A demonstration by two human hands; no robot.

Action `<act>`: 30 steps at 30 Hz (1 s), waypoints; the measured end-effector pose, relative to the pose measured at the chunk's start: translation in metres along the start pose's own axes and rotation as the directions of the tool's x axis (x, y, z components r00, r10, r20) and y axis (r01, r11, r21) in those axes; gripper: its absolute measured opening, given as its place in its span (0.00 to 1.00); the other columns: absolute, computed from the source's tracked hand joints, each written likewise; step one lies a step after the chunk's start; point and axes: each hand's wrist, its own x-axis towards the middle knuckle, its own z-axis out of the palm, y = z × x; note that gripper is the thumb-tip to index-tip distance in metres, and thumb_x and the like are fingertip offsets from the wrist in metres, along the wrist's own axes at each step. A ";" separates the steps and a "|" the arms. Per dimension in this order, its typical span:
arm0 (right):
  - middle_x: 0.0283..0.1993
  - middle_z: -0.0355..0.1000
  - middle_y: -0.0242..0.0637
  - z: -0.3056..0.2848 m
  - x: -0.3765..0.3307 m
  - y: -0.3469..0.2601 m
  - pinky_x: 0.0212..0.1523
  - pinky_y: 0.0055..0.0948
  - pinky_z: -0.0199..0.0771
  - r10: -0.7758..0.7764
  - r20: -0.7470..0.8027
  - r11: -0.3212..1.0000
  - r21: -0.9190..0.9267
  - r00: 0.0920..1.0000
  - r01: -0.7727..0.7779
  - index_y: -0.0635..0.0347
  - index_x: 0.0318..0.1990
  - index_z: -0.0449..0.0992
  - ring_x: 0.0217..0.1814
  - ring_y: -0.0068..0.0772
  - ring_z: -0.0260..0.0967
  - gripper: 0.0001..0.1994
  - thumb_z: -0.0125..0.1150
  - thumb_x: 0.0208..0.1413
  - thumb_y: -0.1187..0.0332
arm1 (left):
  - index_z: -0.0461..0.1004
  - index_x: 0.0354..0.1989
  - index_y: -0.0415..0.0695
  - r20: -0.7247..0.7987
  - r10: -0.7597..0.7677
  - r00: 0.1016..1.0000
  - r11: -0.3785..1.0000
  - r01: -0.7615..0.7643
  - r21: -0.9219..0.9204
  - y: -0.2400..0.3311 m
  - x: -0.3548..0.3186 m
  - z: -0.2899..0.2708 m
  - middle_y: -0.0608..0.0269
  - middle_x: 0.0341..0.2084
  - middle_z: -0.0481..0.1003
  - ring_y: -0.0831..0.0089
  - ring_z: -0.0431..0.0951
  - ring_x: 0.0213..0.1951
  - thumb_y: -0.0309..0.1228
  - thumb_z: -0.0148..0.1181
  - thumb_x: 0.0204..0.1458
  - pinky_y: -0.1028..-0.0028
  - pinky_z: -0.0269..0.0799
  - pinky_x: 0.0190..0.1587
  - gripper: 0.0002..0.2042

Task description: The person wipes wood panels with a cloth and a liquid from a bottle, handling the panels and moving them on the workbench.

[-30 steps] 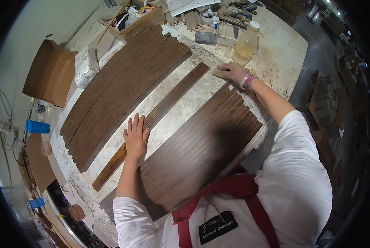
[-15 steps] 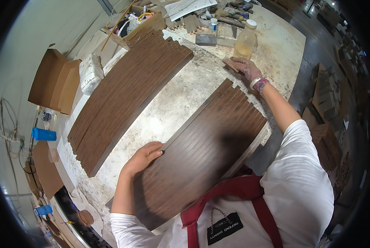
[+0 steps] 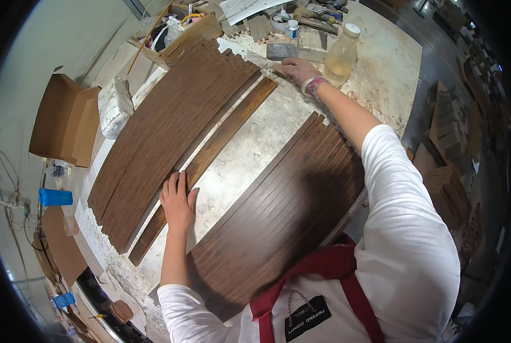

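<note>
A single dark brown wood strip [image 3: 227, 134] lies slantwise on the worktable. My left hand [image 3: 177, 200] rests on its nearer part, fingers stretched out and thumb apart. Left of it is a row of brown wood strips [image 3: 170, 137] set side by side. A second row of smoother dark strips [image 3: 272, 217] lies close to my body. My right hand [image 3: 298, 71], in a stained glove, is beyond the far end of the single strip, fingers closed over something small and brownish that is mostly hidden. A grey block [image 3: 281, 51] sits just past it.
A bottle of yellowish liquid [image 3: 342, 56] stands right of my right hand, near a small white-and-blue jar [image 3: 291, 29]. An open cardboard box [image 3: 67, 123], a wrapped white bundle [image 3: 115, 108] and a blue cup [image 3: 55, 197] are at the left. A crate of odds and ends [image 3: 192, 34] sits at the back.
The single strip now lies beside the left row. My left hand has moved from the near row's edge onto this strip. My right hand has shifted left along the far side.
</note>
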 end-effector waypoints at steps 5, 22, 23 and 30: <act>0.52 0.74 0.48 0.015 -0.015 -0.016 0.56 0.36 0.68 0.086 0.149 0.987 -0.148 0.985 -0.063 0.55 0.52 0.77 0.55 0.48 0.71 0.31 0.61 0.49 0.40 | 0.63 0.65 0.52 0.002 -0.114 0.993 0.991 0.114 -0.066 0.004 0.006 0.015 0.50 0.54 0.63 0.54 0.63 0.55 0.40 0.53 0.59 0.58 0.58 0.58 0.25; 0.44 0.70 0.34 0.199 -0.212 -0.251 0.48 0.33 0.71 -0.673 0.572 0.659 0.176 0.469 0.731 0.46 0.54 0.76 0.48 0.37 0.71 0.23 0.53 0.57 0.45 | 0.65 0.60 0.52 -0.004 -0.202 0.979 0.959 0.197 -0.205 -0.040 -0.099 -0.013 0.53 0.52 0.66 0.54 0.64 0.56 0.41 0.66 0.46 0.56 0.60 0.56 0.30; 0.43 0.70 0.34 0.234 -0.242 -0.282 0.48 0.33 0.71 -0.705 0.580 0.637 0.264 0.408 0.725 0.44 0.51 0.77 0.48 0.36 0.71 0.21 0.54 0.56 0.45 | 0.65 0.60 0.51 -0.041 -0.218 0.975 0.954 0.204 -0.222 -0.056 -0.103 0.008 0.52 0.52 0.66 0.54 0.65 0.56 0.40 0.64 0.47 0.57 0.60 0.57 0.29; 0.44 0.73 0.41 0.415 -0.379 -0.382 0.44 0.41 0.73 -0.612 0.747 0.189 0.456 -0.259 0.870 0.48 0.39 0.80 0.47 0.46 0.72 0.13 0.61 0.51 0.53 | 0.72 0.52 0.48 -0.156 -0.242 0.958 0.943 0.194 -0.271 -0.052 -0.108 0.001 0.51 0.42 0.68 0.57 0.69 0.44 0.43 0.51 0.59 0.63 0.64 0.50 0.17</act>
